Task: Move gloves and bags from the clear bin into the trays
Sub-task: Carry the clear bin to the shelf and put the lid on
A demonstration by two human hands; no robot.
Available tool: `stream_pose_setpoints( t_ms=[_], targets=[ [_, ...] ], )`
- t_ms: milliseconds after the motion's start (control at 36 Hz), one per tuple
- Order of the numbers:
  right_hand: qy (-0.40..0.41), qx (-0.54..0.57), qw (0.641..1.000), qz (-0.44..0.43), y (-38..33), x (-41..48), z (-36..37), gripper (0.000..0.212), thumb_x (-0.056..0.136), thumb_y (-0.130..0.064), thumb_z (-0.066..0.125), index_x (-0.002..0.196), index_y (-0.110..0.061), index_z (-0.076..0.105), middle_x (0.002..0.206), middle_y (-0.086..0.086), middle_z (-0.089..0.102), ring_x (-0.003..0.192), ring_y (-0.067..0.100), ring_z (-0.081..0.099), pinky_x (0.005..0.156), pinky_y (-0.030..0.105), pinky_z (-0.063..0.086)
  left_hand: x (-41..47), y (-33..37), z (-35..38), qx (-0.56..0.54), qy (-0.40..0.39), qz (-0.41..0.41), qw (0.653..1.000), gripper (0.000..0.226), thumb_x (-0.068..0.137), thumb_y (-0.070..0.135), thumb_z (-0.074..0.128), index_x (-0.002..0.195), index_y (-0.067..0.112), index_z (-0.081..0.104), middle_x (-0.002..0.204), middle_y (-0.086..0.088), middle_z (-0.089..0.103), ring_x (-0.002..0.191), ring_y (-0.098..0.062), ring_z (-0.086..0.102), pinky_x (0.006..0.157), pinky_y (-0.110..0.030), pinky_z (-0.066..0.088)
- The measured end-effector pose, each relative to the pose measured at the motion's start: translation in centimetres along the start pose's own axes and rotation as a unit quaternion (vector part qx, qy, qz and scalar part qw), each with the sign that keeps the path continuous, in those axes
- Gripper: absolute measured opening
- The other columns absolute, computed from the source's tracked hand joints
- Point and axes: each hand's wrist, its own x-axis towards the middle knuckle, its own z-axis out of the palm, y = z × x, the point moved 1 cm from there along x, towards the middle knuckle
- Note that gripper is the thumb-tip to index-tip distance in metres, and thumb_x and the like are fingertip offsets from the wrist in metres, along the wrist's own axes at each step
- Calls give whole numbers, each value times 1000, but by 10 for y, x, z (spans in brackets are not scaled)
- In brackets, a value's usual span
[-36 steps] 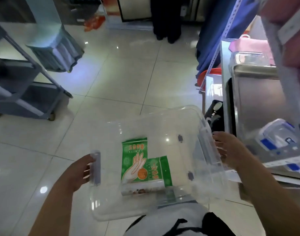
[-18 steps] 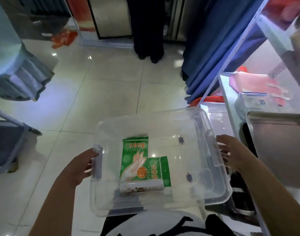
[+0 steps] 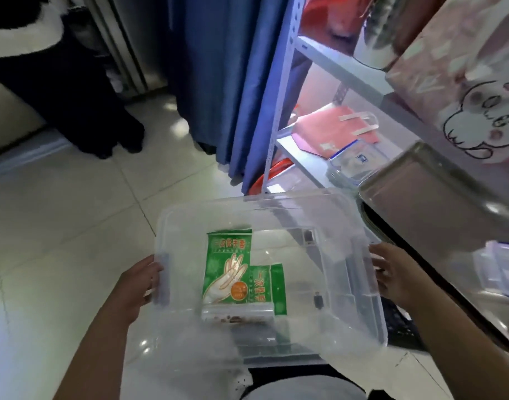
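I carry a clear plastic bin (image 3: 276, 206) in front of me above the tiled floor. My left hand (image 3: 138, 281) grips its left handle and my right hand (image 3: 392, 272) holds its right side. On the bin's bottom lie two green packs of disposable gloves (image 3: 227, 267), one overlapping the other, and a clear zip bag (image 3: 237, 313) at their near end. A steel tray (image 3: 438, 197) sits on the shelf to the right, just beyond the bin's right corner.
A white metal shelf rack (image 3: 279, 111) stands at right, holding a pink bag (image 3: 334, 131), a clear blue-trimmed container (image 3: 354, 163) and a rabbit-print box (image 3: 464, 82). A blue curtain (image 3: 218, 76) hangs ahead. A person's dark legs (image 3: 88, 111) stand at the back left.
My view has swung right and upward toward the shelf rack; the cart at left has left the view. The bin stays held in both hands, its contents unmoved.
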Motion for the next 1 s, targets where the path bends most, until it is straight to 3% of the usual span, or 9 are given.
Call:
stream_pose_setpoints(
  t_ms=[56,111,222,417,556,750,889,944,1000],
  targets=[
    [20,27,999,11,0,17,6,12,89,-25,56,93,-16,63,76,6,61,62,22,54,58,30,47,32,28,11,38,-24,5,999,32,92,19,58,122,24,68,92,-5,64,82,-25,60,79,-36,44],
    [34,61,997,24,1,36,12,8,88,-23,56,82,-19,59,57,1,60,44,15,54,44,25,45,60,54,23,72,-43,8,996,34,91,18,57,123,26,67,87,-1,64,78,-21,60,75,-33,44],
    [93,139,985,45,5,65,24,24,89,-18,53,66,-19,48,37,-9,48,25,5,40,28,14,32,112,105,41,140,-98,0,985,33,90,19,56,118,31,69,99,0,72,86,-22,65,80,-34,47],
    [134,149,973,115,-6,77,54,25,82,-38,59,67,-22,71,55,-4,64,68,20,52,59,29,40,187,163,64,230,-158,-12,960,36,89,17,53,122,28,65,92,-3,67,84,-25,63,74,-34,47],
    [188,201,950,145,15,75,77,19,83,-36,58,83,-21,69,78,1,64,74,23,57,58,29,41,234,179,87,275,-209,-24,938,30,91,14,53,112,29,69,86,-4,66,76,-25,60,70,-34,45],
    [284,282,893,208,77,102,113,20,83,-34,54,80,-18,65,77,3,59,69,21,52,59,29,41,329,157,145,358,-262,-43,895,47,89,13,54,73,54,72,57,8,59,65,-19,54,64,-29,40],
    [342,322,850,239,145,150,139,16,82,-29,54,74,-17,60,72,2,57,65,21,51,60,28,41,398,117,194,400,-300,-34,866,38,89,12,55,122,28,66,75,2,63,71,-20,55,64,-27,42],
    [370,305,841,250,176,176,150,14,82,-27,58,81,-15,63,84,5,61,74,24,55,66,33,44,420,94,211,404,-291,-19,867,43,89,13,57,129,24,62,90,-3,65,78,-21,58,63,-27,44],
    [396,284,835,257,207,202,158,15,82,-26,61,87,-13,64,90,7,62,76,24,56,65,33,43,436,72,228,407,-280,2,869,40,87,11,58,123,26,66,88,-2,65,74,-18,58,59,-26,43]
  ],
)
